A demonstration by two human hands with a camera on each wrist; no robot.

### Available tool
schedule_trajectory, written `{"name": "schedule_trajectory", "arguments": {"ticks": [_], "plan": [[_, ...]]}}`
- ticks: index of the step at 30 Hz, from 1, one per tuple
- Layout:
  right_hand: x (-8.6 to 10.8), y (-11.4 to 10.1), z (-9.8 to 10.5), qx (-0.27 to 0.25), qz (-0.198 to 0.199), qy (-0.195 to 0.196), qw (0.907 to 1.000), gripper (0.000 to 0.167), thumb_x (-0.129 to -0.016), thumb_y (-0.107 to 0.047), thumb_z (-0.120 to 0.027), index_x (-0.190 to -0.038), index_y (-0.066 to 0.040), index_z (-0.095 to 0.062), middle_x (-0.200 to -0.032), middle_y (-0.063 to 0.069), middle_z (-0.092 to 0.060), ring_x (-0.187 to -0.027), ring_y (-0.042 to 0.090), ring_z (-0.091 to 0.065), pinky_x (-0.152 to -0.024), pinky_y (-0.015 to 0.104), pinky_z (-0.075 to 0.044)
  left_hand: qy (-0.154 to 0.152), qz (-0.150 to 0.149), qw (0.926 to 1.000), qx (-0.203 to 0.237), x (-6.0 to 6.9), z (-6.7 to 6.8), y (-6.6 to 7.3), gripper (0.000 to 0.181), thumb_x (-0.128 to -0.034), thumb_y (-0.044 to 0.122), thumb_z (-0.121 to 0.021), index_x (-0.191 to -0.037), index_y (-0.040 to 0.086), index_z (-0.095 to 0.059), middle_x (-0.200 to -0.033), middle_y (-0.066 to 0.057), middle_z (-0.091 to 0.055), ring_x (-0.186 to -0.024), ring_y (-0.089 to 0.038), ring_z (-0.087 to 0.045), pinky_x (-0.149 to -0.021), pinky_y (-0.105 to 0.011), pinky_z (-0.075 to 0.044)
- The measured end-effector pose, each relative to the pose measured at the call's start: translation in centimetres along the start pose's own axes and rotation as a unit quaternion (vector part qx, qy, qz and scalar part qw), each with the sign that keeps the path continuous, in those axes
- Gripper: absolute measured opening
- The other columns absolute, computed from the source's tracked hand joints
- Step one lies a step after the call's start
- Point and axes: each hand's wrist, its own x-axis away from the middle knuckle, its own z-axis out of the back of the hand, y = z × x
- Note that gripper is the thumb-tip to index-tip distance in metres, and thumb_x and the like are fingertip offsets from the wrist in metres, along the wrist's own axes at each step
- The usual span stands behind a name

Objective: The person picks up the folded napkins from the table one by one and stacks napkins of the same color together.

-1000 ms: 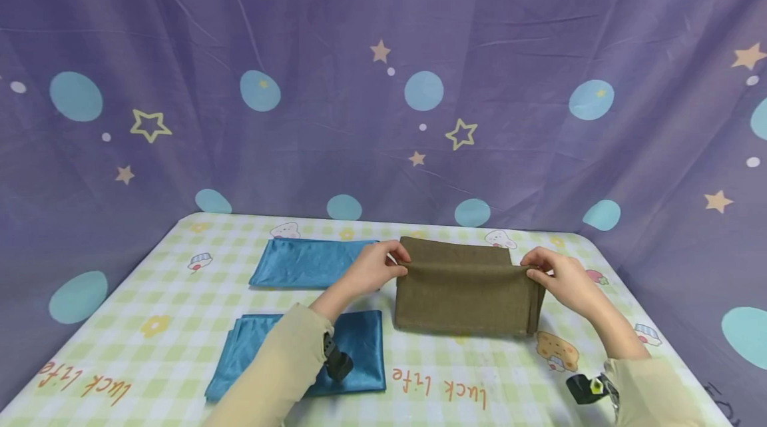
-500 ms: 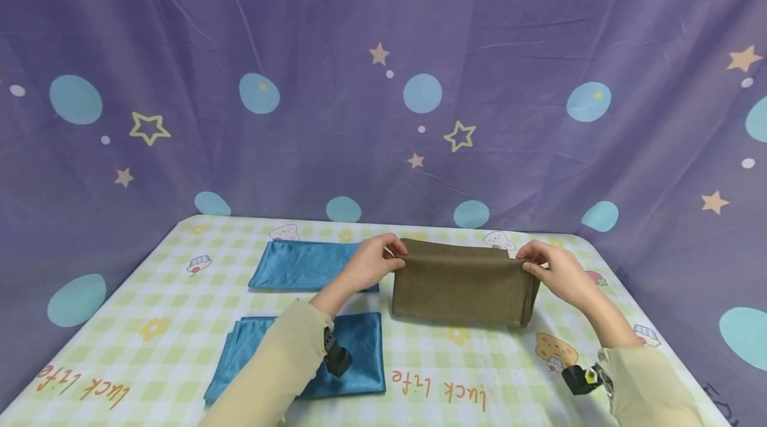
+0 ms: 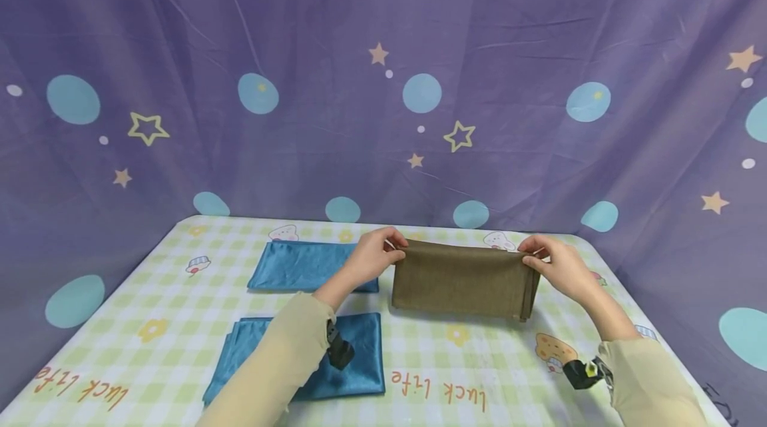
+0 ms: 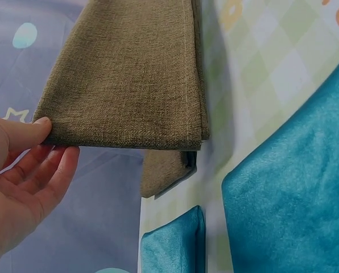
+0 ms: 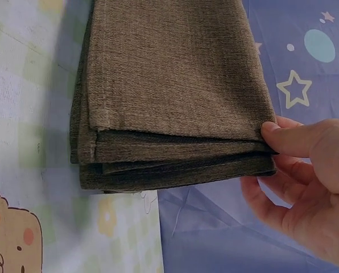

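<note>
Left hand (image 3: 377,255): pinches top corner
Right hand (image 3: 556,266): pinches opposite corner
Brown cloth (image 3: 461,282): hangs below, long axis between them

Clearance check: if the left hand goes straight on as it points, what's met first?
The brown cloth, whose upper corner the left hand pinches; past that, probably the purple curtain, though depth is unclear.

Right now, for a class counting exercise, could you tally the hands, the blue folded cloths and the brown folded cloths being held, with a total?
Hands: 2 (left hand, right hand)
Blue folded cloths: 2 (far cloth, near cloth)
Brown folded cloth, held by both hands: 1
Total: 5
</note>
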Motion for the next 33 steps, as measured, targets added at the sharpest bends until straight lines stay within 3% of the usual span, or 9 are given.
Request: {"name": "schedule_trajectory", "arguments": {"ticks": [19,33], "plan": [[-0.7,0.7,-0.3,-0.026,-0.053,0.025,0.9979,0.014,-0.089,-0.013,-0.059,-0.101,-0.007,-0.062,-0.097,0.011,-0.064,-0.089,0.031,-0.060,-0.067,0.035,-0.046,0.012,0.028,0.9987,0.039,-0.8,-0.1,-0.1,0.010,-0.0869,0.015,-0.061,-0.097,0.016,-0.062,-0.094,0.001,-0.062,-0.080,-0.013,-0.059,-0.065,-0.026,-0.049],[-1.8,1.4,-1.0,-0.023,-0.069,0.037,0.9967,0.017,-0.088,-0.018,-0.060,-0.101,-0.008,-0.065,-0.096,0.012,-0.066,-0.088,0.029,-0.059,-0.065,0.032,-0.042,0.070,0.048,0.9928,0.084,-2.0,-0.5,-0.6,0.010,-0.0838,0.011,-0.064,-0.093,0.013,-0.065,-0.089,-0.003,-0.062,-0.073,-0.014,-0.059,-0.065,-0.028,-0.051]]}}
